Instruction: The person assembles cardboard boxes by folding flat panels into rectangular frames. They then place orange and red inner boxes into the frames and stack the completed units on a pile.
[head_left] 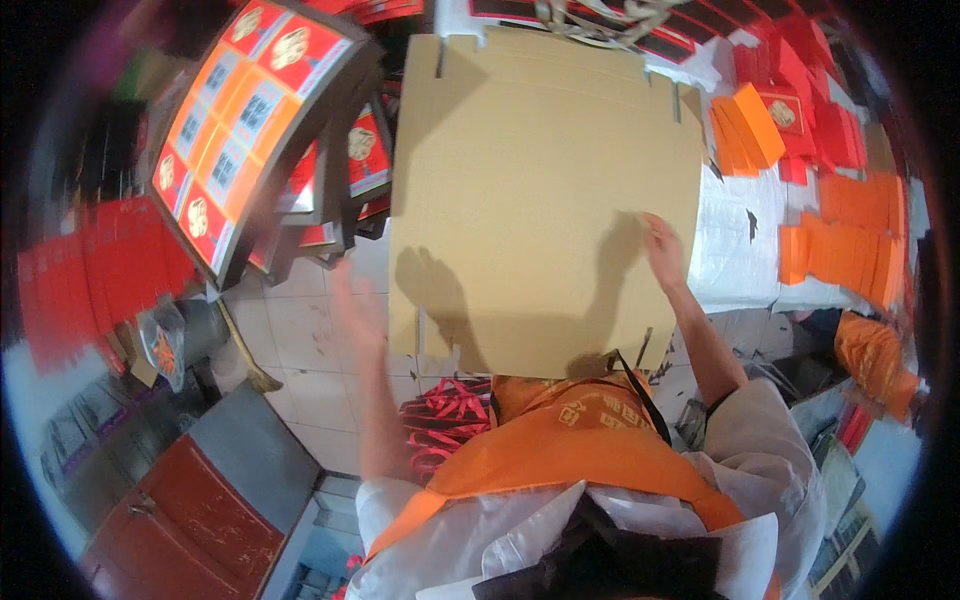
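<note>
In front of me lies a big tan cardboard sheet (530,190) with slots cut near its corners. Its near edge reaches my orange apron (560,450). My right hand (662,248) is over the sheet's right side, fingers stretched out and nothing in them; whether it touches the board I cannot tell. Off the left edge, my left hand (355,300) is smeared by motion, so its fingers are unclear. It is nearest the stack of red and orange printed boxes (245,115), which leans at the upper left. Shadows of both hands fall on the cardboard.
Orange folded card pieces (745,130) and red ones (840,130) lie on a white-covered table (740,240) at right. Red ribbon-like bundles (445,425) sit below the sheet. A reddish-brown panel (190,510) stands lower left. A broom-like tool (250,355) rests on the tiled floor.
</note>
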